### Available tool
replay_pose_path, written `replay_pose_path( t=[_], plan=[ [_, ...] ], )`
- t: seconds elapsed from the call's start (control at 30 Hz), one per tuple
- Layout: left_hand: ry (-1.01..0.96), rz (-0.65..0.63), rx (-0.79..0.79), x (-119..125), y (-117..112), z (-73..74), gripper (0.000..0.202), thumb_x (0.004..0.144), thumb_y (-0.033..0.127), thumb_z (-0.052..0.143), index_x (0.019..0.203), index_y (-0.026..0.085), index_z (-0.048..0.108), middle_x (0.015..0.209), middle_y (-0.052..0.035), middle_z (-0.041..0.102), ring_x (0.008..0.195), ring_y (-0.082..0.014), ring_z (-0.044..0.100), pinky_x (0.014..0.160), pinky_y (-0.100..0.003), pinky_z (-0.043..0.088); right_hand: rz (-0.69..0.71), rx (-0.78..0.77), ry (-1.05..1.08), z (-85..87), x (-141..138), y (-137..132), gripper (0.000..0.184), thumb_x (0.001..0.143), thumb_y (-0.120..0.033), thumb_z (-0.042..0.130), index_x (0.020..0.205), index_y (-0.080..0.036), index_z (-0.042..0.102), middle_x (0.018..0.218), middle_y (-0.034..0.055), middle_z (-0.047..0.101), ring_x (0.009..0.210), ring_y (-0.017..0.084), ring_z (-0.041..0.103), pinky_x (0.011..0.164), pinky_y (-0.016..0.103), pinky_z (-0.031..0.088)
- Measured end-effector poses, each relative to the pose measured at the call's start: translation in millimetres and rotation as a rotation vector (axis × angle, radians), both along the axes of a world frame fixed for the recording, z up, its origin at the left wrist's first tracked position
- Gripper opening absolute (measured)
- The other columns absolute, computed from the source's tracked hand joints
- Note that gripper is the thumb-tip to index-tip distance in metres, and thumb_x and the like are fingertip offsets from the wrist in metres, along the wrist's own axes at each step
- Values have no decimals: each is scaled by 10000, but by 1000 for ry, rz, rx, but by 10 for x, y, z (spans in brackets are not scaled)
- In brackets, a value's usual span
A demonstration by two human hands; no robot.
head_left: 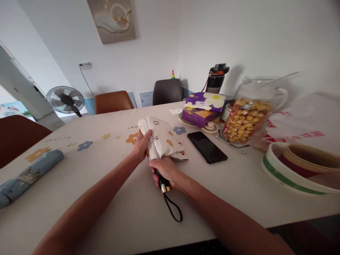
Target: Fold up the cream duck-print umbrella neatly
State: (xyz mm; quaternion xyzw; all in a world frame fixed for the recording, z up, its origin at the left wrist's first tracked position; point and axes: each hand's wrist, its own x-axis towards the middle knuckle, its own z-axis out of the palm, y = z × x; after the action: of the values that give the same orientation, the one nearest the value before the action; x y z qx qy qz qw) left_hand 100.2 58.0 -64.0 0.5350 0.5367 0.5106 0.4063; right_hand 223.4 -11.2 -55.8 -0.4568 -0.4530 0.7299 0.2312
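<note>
A folded white umbrella with small cartoon prints lies over the middle of the table. My left hand is wrapped round its cloth canopy from the left side. My right hand is closed round the black handle, which ends in a gold ring. A black wrist loop hangs from the handle onto the table top.
A black phone lies just right of the umbrella. Behind it are purple boxes, a snack jar, a dark bottle, a plastic bag and stacked bowls. A folded blue umbrella lies far left. Chairs and a fan stand behind.
</note>
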Motion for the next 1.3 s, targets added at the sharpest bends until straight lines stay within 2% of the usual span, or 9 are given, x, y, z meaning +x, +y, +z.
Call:
replay_pose_path(
  t=[0.17, 0.3, 0.53, 0.63, 0.73, 0.83, 1.0, 1.13, 1.3],
  plan=[
    [-438, -149, -190, -37, 61, 117, 655, 752, 588, 447, 1208, 122, 512, 1001, -141, 672, 984, -320, 607, 895, -468, 481, 84, 17, 119, -30, 21, 19, 187, 728, -188, 478, 555, -183, 408, 359, -46, 397, 285, 94, 394, 292, 213, 355],
    [-432, -260, -133, -155, 59, 157, 732, 766, 633, 341, 1255, 107, 482, 1021, -143, 669, 1030, -320, 587, 939, -490, 441, 141, 25, 147, -85, -30, 11, 204, 738, -233, 488, 553, -181, 420, 354, -43, 410, 282, 95, 395, 301, 216, 355],
    [-389, -272, -89, -292, 105, 176, 752, 771, 646, 300, 1268, 108, 473, 1025, -140, 668, 1039, -313, 582, 946, -500, 427, 180, -2, 152, -109, -90, 26, 207, 763, -349, 519, 732, -148, 560, 358, -33, 452, 303, 109, 425, 316, 211, 350],
    [-430, -265, -106, -297, 112, 175, 707, 771, 628, 332, 1216, 111, 518, 976, -139, 678, 1029, -314, 585, 931, -495, 435, 221, -24, 226, -123, -87, 27, 194, 756, -327, 534, 653, -163, 519, 358, -34, 444, 301, 99, 413, 316, 203, 342],
    [-421, -206, -161, -298, 147, 91, 675, 757, 641, 378, 1150, 120, 553, 980, -148, 670, 1027, -318, 582, 905, -472, 453, 132, -19, 208, -128, -126, 8, 227, 752, -277, 534, 575, -176, 434, 352, -42, 420, 287, 92, 400, 304, 199, 330],
    [-307, -6, -147, -311, 220, -44, 644, 733, 611, 495, 1159, 129, 515, 1102, -158, 617, 1063, -309, 560, 888, -437, 463, -77, 3, 127, -110, -181, 1, 202, 756, -243, 543, 602, -177, 430, 386, -49, 427, 293, 96, 416, 302, 211, 351],
    [139, 292, 183, -219, 225, -50, 544, 746, 325, 585, 1226, 138, 408, 1202, -146, 545, 1125, -229, 517, 936, -381, 425, -185, -143, 192, -83, -157, 81, 184, 782, -260, 574, 669, -165, 465, 490, -41, 464, 344, 97, 455, 326, 236, 404],
    [488, 94, 503, 68, -19, 177, 328, 785, 194, 498, 1112, 176, 516, 1141, -71, 592, 1094, -177, 525, 978, -351, 389, -133, -246, 284, -105, -110, 130, 176, 787, -247, 568, 671, -155, 474, 529, -32, 475, 372, 91, 464, 349, 242, 427],
    [829, -421, 397, 441, -80, 309, 344, 818, 183, 440, 1137, 192, 567, 1191, -52, 588, 1120, -173, 507, 974, -309, 380, -151, -248, 320, -162, -119, 135, 127, 819, -182, 450, 695, -156, 467, 527, -22, 475, 386, 95, 464, 363, 245, 437]
  ],
)
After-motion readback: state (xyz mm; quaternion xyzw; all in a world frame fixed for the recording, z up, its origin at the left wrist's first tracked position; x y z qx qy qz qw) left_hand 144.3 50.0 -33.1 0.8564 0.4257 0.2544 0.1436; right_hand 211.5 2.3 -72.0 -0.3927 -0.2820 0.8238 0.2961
